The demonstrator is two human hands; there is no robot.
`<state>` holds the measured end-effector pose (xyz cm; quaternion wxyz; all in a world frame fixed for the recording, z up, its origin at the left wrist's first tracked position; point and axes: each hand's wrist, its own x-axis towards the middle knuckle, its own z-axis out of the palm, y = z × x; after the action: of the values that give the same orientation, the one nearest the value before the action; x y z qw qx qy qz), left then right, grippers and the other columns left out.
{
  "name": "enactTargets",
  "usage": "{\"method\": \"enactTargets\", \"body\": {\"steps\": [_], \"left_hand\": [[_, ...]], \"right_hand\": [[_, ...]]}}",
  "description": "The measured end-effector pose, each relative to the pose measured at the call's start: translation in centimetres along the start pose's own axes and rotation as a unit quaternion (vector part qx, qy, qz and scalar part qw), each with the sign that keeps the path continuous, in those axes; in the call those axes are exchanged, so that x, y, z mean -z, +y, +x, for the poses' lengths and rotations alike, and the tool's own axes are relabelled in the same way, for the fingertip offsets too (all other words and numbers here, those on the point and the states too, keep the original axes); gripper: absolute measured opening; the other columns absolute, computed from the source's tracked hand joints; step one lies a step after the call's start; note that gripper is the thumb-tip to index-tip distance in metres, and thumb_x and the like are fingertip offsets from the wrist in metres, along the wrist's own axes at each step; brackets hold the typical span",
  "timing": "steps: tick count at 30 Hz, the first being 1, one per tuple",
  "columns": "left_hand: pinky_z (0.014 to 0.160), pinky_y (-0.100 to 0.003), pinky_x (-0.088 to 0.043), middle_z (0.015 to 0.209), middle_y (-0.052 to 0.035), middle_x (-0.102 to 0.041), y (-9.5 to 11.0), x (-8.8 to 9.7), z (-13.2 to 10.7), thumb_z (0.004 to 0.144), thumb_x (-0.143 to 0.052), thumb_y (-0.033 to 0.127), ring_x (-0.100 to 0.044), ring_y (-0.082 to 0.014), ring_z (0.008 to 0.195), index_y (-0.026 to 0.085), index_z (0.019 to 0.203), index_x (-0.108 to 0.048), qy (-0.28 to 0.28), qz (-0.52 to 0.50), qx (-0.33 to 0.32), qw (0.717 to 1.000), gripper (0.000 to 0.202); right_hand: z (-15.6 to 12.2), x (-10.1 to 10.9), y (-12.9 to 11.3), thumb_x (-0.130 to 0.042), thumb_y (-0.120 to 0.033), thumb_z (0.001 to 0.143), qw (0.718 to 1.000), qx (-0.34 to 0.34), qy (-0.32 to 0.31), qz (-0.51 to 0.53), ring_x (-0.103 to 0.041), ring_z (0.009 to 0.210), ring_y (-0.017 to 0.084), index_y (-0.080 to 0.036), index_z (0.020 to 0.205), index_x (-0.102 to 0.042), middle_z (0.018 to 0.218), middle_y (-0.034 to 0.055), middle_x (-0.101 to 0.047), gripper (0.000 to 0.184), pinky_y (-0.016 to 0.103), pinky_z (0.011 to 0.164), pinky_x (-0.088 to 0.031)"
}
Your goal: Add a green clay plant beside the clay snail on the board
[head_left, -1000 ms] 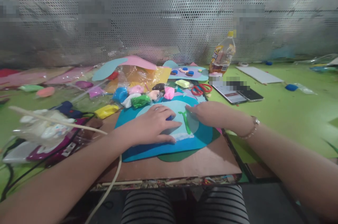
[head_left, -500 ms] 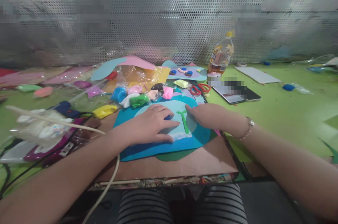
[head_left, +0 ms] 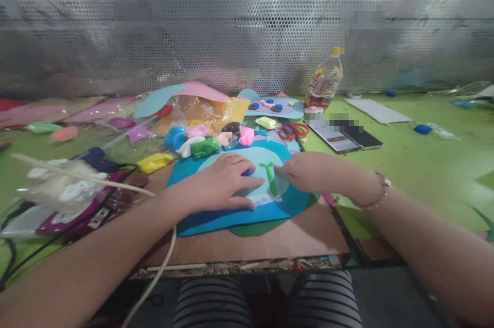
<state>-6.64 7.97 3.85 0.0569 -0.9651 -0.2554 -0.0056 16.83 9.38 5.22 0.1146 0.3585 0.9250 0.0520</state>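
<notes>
My left hand [head_left: 227,181] lies with fingers spread on layered blue paper [head_left: 216,219], holding the sheet flat. A dark blue lump [head_left: 246,172] shows partly between its fingers; the rest is covered. A green clay sprout [head_left: 271,182], a stem with two small leaves, sits on the pale blue oval [head_left: 254,155] of the paper. My right hand [head_left: 303,171] has its index finger stretched out, the tip beside the sprout's right leaf; whether it touches is unclear. Its other fingers are curled and largely hidden, with nothing seen in them. A whitish strip [head_left: 266,199] lies at the stem's foot.
Behind the paper are bagged clay lumps, including a green one [head_left: 205,148] and a yellow one [head_left: 155,162]. Red-handled scissors [head_left: 293,131], a phone [head_left: 332,135] and a drink bottle [head_left: 324,81] stand or lie back right. A pale cable [head_left: 164,258] crosses at left.
My right index fingertip has moved down and slightly right, from above the sprout's leaf to beside it, and the wrist has shifted right. My left hand stays in place.
</notes>
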Motion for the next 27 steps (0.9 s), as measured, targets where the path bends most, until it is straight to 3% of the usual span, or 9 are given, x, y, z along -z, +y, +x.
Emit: {"method": "enactTargets", "body": {"steps": [6,27], "left_hand": [[0.097,-0.041,-0.027,0.119,-0.0067,-0.051,-0.01,-0.11,-0.04,0.085,-0.048,0.056,-0.042,-0.0255,0.111,0.03,0.123,-0.051,0.006,0.003,-0.003,1.0,0.046],[0.098,-0.041,-0.027,0.119,-0.0069,-0.052,0.0,-0.08,-0.03,0.085,-0.049,0.055,-0.043,-0.0254,0.112,0.029,0.122,-0.052,0.008,0.0,-0.003,1.0,0.045]], "right_hand": [[-0.06,0.03,-0.34,-0.031,-0.017,0.087,1.0,0.011,-0.008,0.025,-0.031,0.043,0.011,-0.013,0.111,-0.061,0.057,0.0038,-0.055,0.04,0.027,0.043,-0.019],[-0.64,-0.35,-0.42,-0.03,-0.014,0.086,0.999,0.02,-0.02,0.038,-0.032,0.041,0.01,-0.008,0.122,-0.049,0.057,0.0032,-0.054,0.041,0.025,0.04,-0.018]]}}
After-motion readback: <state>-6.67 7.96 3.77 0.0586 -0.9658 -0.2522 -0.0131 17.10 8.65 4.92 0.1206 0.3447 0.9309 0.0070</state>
